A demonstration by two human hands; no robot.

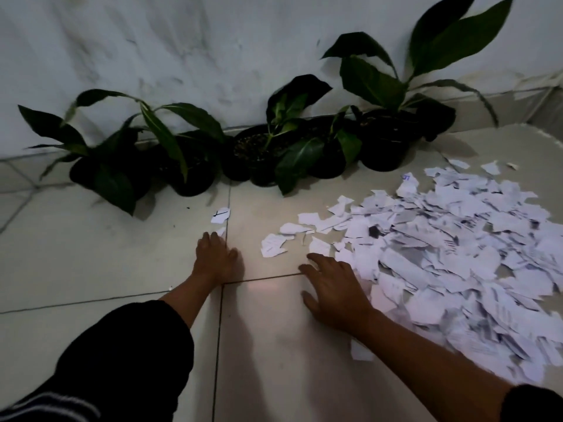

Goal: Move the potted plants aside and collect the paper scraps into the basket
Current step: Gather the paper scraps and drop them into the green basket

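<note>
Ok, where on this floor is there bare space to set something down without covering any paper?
Bare pale tile floor lies left of the left hand, below the dark potted plants, and in the near strip between both forearms. It is crowded to the right: the heap of torn white paper scraps starts at the right hand.

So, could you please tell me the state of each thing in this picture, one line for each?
Potted plants: upright, in a row along the wall.
Paper scraps: spread in a loose pile on the floor, none collected.
Stray scrap: lies apart from the pile, near the pots.
Left hand: flat on the floor, holding nothing.
Right hand: open, at the pile's edge.
Basket: not in view.
</note>
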